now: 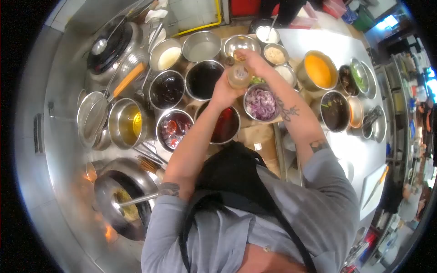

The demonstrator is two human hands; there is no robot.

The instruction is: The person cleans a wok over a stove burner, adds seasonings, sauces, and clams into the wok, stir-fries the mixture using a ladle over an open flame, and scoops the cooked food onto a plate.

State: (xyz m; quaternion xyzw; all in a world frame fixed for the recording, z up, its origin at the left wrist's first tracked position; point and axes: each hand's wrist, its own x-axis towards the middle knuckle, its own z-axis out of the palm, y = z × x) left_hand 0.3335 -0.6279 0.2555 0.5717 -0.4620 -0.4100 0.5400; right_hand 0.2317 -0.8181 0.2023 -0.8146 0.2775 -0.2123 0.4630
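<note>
While food [132, 213] already sits in a wok [108, 187] beside flames [109, 233] at near left, handling of a pale, rounded, see-through container [239, 77] appears unfinished, the piece not yet set down. A person's left hand [225, 89] grasps it just beyond sliced onions [261, 103]; the right hand [253, 62] bends alongside, its grip unclear.

Grey wall [34, 182]; white tabletop [339, 148]

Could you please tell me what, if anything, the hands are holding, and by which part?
The left hand holds a clear container around its side; whether the right hand holds anything cannot be told.
</note>
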